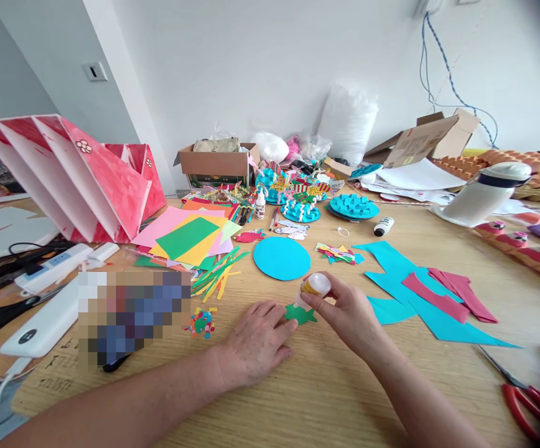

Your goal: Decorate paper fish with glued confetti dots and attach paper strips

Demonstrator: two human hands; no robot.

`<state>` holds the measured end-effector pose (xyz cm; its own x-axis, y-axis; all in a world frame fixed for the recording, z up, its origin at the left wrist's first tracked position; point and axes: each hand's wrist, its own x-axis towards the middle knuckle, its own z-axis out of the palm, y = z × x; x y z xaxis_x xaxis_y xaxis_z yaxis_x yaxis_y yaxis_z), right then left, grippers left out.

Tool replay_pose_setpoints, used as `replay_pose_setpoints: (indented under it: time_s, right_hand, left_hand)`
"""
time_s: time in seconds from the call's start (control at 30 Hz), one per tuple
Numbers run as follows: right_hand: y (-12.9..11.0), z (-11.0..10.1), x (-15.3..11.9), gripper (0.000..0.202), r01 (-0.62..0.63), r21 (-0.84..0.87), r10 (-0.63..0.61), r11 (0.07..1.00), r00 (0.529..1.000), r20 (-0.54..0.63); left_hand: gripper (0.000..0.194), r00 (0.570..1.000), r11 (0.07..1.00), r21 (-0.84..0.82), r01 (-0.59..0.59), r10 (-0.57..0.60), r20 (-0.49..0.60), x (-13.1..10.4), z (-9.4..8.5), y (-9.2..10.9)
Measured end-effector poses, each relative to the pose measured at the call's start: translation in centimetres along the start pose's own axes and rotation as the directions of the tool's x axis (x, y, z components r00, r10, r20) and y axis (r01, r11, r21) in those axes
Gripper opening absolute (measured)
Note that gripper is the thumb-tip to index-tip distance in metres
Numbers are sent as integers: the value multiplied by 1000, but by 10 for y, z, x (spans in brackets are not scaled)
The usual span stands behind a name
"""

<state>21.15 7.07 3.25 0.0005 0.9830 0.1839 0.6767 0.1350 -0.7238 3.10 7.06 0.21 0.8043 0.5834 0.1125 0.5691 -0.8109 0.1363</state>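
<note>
My right hand (347, 311) grips a glue stick (317, 285) with a white base and a yellowish label, tilted down over a green paper fish (302, 315). The stick's lower end meets or nearly meets the fish; I cannot tell which. My left hand (259, 333) lies flat on the table, fingers stretched out, its fingertips at the fish's left edge. Just beyond the hands is a blue paper circle (282, 257). Small colourful paper dots (201, 322) are heaped left of my left hand. Paper scraps (339, 253) lie past my right hand.
Coloured sheets (188, 236) and paper strips (216, 274) lie at the left. Blue offcuts (395, 274) and red-handled scissors (526, 398) are at the right. Decorated blue discs (354, 206), a glue bottle (260, 204) and a red fish (250, 236) stand or lie farther back.
</note>
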Motion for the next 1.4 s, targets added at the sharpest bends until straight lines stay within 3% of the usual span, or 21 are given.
replay_pose_setpoints:
  time_s: [0.33, 0.6, 1.4]
  right_hand:
    - [2, 7, -1, 19, 79, 4, -79, 997, 995, 63]
    - [0, 6, 0, 19, 88, -7, -88, 996, 996, -22]
    - [-2, 12, 3, 18, 60, 13, -59, 998, 997, -44]
  left_hand:
    - [39, 1000, 1000, -6, -6, 6, 2, 1, -1, 0]
    - [38, 1000, 1000, -20, -5, 5, 10, 0, -1, 0]
    - [38, 1000, 1000, -9, -7, 7, 1, -1, -2, -1]
